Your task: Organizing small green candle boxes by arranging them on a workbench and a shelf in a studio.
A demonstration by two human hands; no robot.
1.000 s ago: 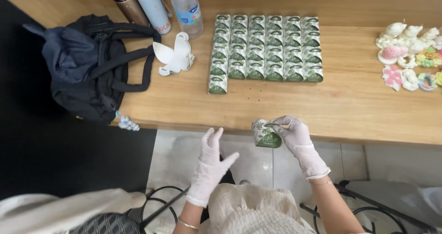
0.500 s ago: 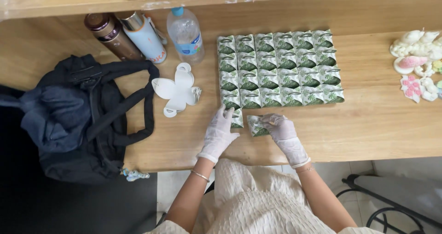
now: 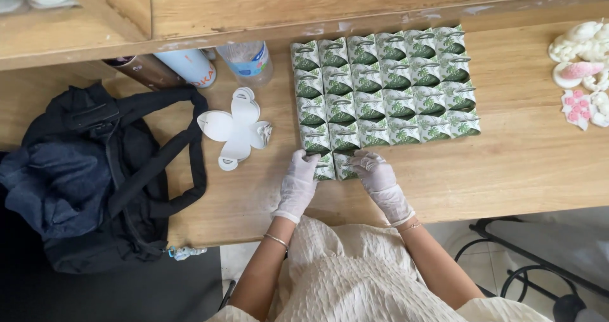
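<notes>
While a second ago the right hand (image 3: 380, 184) was still out past the table edge holding 1 small green leaf-print gift box and the left hand (image 3: 298, 186) hung open with nothing in it, both gloved hands are now down on the wooden table (image 3: 526, 163) at the near edge of the block of boxes (image 3: 384, 87). That box looks to have been set into a short fifth row, so there are now 2 boxes in the new row (image 3: 334, 167) sitting tight under the 4 full rows of roughly 6 each. Left hand's fingers are curled lightly against the left one, right hand's fingers rest flat-ish over the right one, more a nudge than a real grip, neither box lifted. Seems like the row is only just getting started, judging by how much space is left to the right. As for containers: the black bag (image 3: 95, 176) sits at the left of the table, closed-looking, contents not visible. A clear plastic bottle (image 3: 248, 61) and 2 cans stand near the back under the shelf. A flat white unfolded box blank (image 3: 236, 128) lies between bag and boxes, and some pale shell-shaped pieces (image 3: 580, 75) sit far right.
</notes>
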